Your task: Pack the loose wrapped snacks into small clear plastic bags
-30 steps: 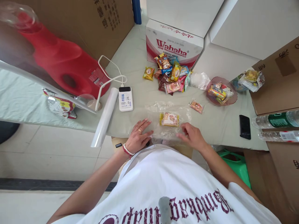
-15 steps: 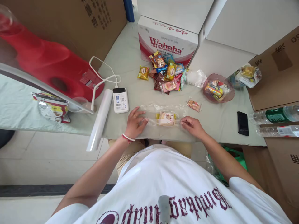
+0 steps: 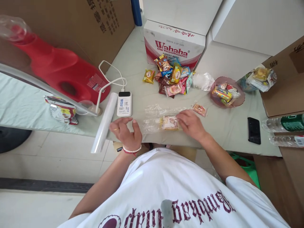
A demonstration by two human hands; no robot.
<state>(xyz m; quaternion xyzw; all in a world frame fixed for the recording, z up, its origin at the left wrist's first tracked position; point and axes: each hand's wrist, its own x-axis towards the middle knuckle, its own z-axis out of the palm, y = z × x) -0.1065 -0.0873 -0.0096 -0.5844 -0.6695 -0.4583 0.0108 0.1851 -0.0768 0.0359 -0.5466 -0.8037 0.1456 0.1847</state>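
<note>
A snack packet [image 3: 169, 123] with a pale printed label lies at the table's front edge. Clear plastic film [image 3: 152, 125] is spread crumpled around it, mostly to its left and behind. My right hand [image 3: 192, 125] is at the packet's right end, fingertips closed on the film there; how much of the packet they touch is hidden. My left hand [image 3: 128, 133] is lifted off the film, thumb and fingers apart, with nothing in it. It hovers between the film and a roll of clear plastic wrap [image 3: 104, 123]. Another small packet [image 3: 199, 109] lies just behind my right hand.
A pile of wrapped snacks [image 3: 174, 77] sits before a Wahaba-style printed carton [image 3: 173, 44]. Rightward are a pink glass bowl [image 3: 238, 99] of snacks, a phone [image 3: 254, 130] and bottles [image 3: 292, 123]. A white power bank [image 3: 124, 104] and a red jug [image 3: 71, 71] stand left.
My left hand has let go of the film and moved left and toward me, opening. My right hand has moved in to the packet's right end. The view has shifted slightly.
</note>
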